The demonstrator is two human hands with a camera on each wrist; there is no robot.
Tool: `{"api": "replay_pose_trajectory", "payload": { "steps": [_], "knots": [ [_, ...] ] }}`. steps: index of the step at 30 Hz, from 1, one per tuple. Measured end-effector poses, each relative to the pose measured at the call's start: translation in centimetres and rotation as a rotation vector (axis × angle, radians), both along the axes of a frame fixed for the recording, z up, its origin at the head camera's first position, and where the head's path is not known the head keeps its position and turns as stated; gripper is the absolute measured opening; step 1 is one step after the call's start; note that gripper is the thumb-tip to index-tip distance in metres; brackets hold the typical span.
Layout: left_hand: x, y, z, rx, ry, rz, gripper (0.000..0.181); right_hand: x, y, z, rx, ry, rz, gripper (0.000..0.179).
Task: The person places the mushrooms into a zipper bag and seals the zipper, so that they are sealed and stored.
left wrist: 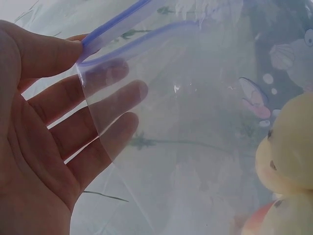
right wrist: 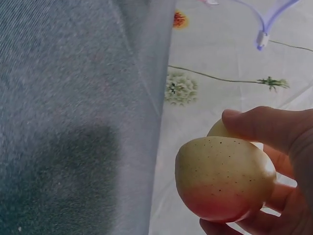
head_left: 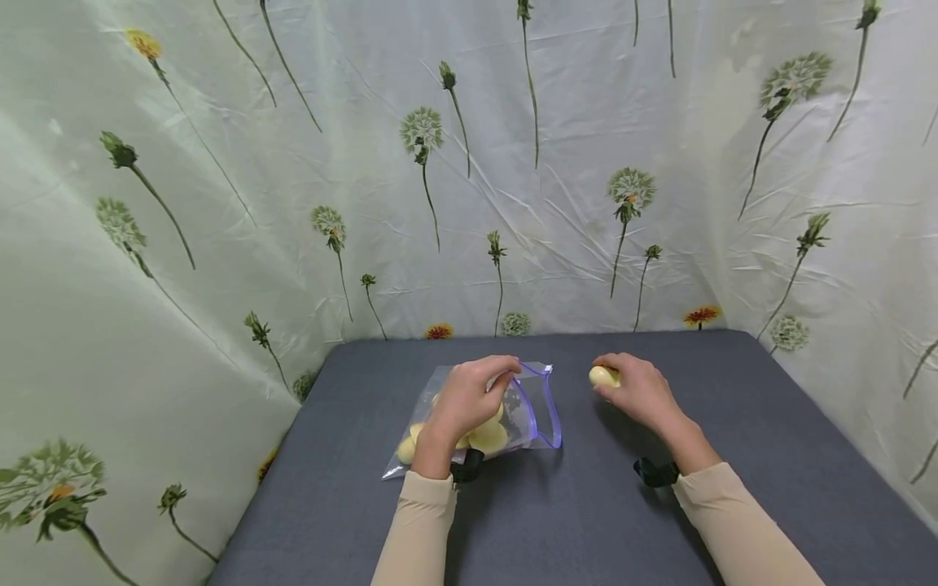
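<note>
Yellow pieces (head_left: 487,438): inside the bag (head_left: 522,422), left of its mouth; could roll out if its left end were raised.
Left hand (head_left: 469,396): at the bag's mouth, clamped on the purple rim (head_left: 554,415) by thumb and index finger, other fingers spread; a slipped pinch would likely let the mouth fold.
Fruit (head_left: 603,376): right of the bag, held off the table (head_left: 586,513); smooth and round, so could slide from a shallow hold, or catch the rim if brought against it.
Right hand (head_left: 645,395): right of the bag, clamped on the fruit.
Left wrist view: printed shapes (left wrist: 253,100) on the bag, indistinct from the head.
Right wrist view: speckles and red blush, absent from the head view; paler lobe (right wrist: 219,128) under the thumb, possibly a second piece, cannot tell.
</note>
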State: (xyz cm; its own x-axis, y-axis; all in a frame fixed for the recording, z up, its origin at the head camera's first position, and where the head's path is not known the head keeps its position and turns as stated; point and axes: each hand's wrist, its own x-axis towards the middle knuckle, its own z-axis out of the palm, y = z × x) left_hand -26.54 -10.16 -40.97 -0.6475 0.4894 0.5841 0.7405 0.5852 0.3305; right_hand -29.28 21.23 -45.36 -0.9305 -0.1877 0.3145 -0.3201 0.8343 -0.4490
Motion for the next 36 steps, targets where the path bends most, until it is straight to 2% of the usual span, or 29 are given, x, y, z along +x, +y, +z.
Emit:
{"api": "replay_pose_trajectory", "payload": {
  "steps": [17,31,36],
  "knots": [
    [0.0,-0.1,0.0,-0.001,-0.008,0.008,0.017,1.1,-0.3,1.0,-0.095,0.068,-0.026,0.036],
    [0.0,0.0,0.0,0.001,-0.005,0.000,0.016,2.3,-0.8,1.6,-0.148,0.034,-0.043,0.037],
    [-0.1,0.0,-0.1,0.000,0.001,0.002,0.016,2.6,-1.1,1.7,-0.174,0.043,-0.020,0.035]
  ]
}}
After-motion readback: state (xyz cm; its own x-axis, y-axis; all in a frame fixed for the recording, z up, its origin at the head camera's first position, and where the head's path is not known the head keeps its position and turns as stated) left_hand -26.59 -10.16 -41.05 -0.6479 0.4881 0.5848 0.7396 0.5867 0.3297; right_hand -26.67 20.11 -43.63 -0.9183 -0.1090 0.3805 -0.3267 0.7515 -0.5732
